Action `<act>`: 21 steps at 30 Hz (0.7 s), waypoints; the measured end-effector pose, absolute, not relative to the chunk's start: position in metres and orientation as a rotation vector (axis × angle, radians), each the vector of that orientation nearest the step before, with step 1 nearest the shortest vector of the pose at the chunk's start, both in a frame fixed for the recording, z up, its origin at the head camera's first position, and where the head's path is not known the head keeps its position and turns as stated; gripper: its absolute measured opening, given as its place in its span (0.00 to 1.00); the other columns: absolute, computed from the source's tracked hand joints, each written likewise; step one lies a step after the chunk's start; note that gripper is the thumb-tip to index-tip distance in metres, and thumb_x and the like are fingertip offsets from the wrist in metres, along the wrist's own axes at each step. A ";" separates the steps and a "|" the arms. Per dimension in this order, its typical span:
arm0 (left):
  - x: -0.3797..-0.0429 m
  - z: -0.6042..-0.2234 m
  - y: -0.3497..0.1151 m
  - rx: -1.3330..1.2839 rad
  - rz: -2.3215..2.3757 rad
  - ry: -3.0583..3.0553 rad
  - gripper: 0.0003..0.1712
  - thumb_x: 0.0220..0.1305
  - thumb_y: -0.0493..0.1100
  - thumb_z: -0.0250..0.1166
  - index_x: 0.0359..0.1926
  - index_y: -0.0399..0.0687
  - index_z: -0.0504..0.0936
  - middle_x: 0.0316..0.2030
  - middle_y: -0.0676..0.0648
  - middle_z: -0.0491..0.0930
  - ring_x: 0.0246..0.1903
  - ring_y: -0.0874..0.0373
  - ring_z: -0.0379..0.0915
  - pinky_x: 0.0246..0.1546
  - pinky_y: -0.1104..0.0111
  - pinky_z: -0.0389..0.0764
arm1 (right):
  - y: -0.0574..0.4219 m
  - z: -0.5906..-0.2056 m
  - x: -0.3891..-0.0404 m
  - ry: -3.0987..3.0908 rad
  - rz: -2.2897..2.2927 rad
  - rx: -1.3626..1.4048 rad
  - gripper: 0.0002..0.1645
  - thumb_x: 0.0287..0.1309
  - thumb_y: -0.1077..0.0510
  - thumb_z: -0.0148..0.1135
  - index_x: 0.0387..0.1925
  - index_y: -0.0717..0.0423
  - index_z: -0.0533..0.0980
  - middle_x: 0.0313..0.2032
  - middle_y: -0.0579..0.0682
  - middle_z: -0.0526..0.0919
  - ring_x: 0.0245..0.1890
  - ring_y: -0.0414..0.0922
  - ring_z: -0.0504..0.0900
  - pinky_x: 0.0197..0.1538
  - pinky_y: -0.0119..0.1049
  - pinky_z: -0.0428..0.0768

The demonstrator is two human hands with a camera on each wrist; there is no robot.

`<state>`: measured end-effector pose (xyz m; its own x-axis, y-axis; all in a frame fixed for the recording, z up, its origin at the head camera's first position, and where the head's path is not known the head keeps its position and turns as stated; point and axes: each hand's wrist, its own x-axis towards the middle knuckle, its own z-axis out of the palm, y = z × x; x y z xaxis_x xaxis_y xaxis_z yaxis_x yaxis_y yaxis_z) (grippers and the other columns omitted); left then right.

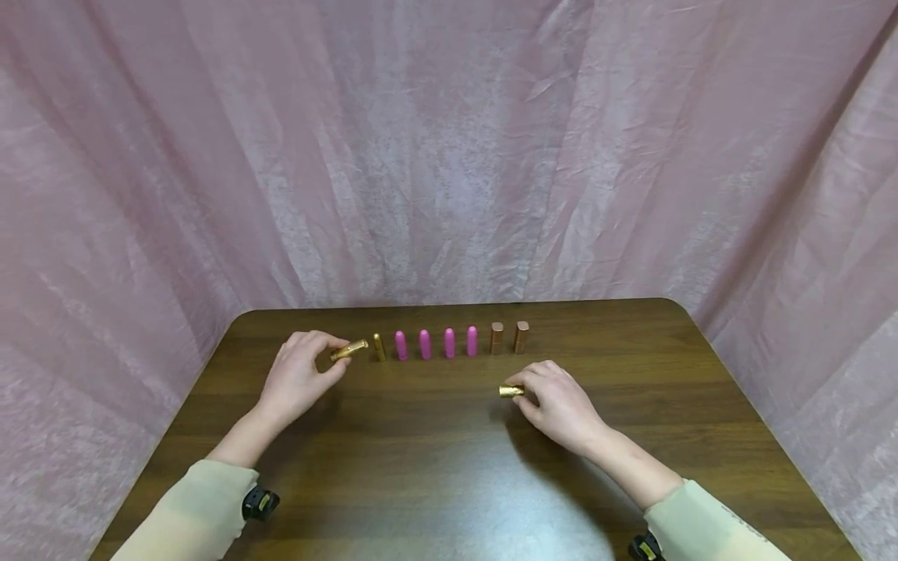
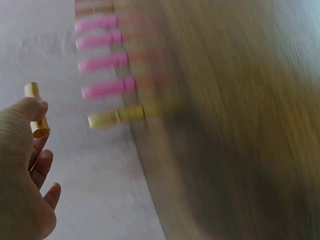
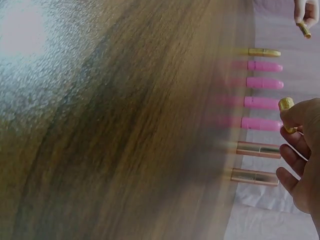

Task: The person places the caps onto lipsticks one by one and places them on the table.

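Note:
My left hand (image 1: 298, 375) pinches a gold lipstick tube (image 1: 349, 350) between thumb and fingers, tilted and raised at the left end of a row. Beside it stands an upright gold lipstick tube (image 1: 380, 347). My right hand (image 1: 559, 407) grips another gold lipstick tube (image 1: 510, 391), which lies sideways in its fingertips in front of the row's right part; its right end is hidden by the fingers. In the left wrist view, the round end of the left hand's tube (image 2: 41, 132) faces downward. The right wrist view shows the right hand's tube (image 3: 286, 104) poking out past the thumb.
Several pink lipstick tubes (image 1: 425, 344) stand upright in the row's middle. Two rose-gold square tubes (image 1: 496, 340) stand at its right end. The brown wooden table (image 1: 421, 452) has rounded back corners, and a pink velvet curtain (image 1: 449, 156) hangs behind it.

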<state>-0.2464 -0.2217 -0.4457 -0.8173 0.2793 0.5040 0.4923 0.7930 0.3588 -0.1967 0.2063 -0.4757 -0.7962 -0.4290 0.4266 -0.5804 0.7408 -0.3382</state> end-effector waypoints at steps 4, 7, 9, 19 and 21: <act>-0.238 -0.443 -0.196 -0.749 -0.620 -2.535 0.14 0.59 0.43 0.77 0.47 0.53 0.88 0.43 0.52 0.84 0.48 0.49 0.75 0.53 0.50 0.71 | 0.210 -0.475 -0.196 -2.643 0.688 0.751 0.14 0.56 0.62 0.75 0.44 0.48 0.86 0.43 0.39 0.86 0.49 0.43 0.80 0.54 0.44 0.78; -0.232 -0.444 -0.177 -0.835 -0.587 -2.539 0.16 0.59 0.44 0.77 0.49 0.52 0.88 0.44 0.52 0.84 0.49 0.50 0.75 0.56 0.51 0.71 | 0.210 -0.476 -0.196 -2.639 0.717 0.742 0.14 0.56 0.62 0.75 0.45 0.48 0.86 0.43 0.39 0.86 0.48 0.43 0.80 0.53 0.44 0.78; -0.229 -0.446 -0.164 -0.880 -0.582 -2.532 0.18 0.58 0.43 0.78 0.50 0.51 0.87 0.44 0.52 0.85 0.49 0.50 0.76 0.57 0.51 0.71 | 0.210 -0.476 -0.196 -2.633 0.733 0.733 0.14 0.56 0.62 0.75 0.45 0.48 0.86 0.43 0.39 0.87 0.47 0.42 0.80 0.52 0.43 0.78; -0.219 -0.445 -0.118 -1.043 -0.550 -2.470 0.13 0.57 0.47 0.79 0.42 0.57 0.86 0.41 0.58 0.85 0.47 0.57 0.77 0.59 0.55 0.72 | 0.202 -0.469 -0.192 -2.617 0.815 0.681 0.16 0.54 0.61 0.77 0.45 0.46 0.86 0.43 0.37 0.87 0.48 0.40 0.79 0.52 0.42 0.79; -0.217 -0.446 -0.110 -1.067 -0.524 -2.464 0.12 0.57 0.48 0.78 0.41 0.58 0.86 0.41 0.59 0.84 0.47 0.57 0.76 0.59 0.55 0.72 | 0.199 -0.467 -0.192 -2.597 0.819 0.691 0.16 0.53 0.61 0.78 0.44 0.46 0.86 0.43 0.37 0.87 0.48 0.40 0.80 0.52 0.42 0.79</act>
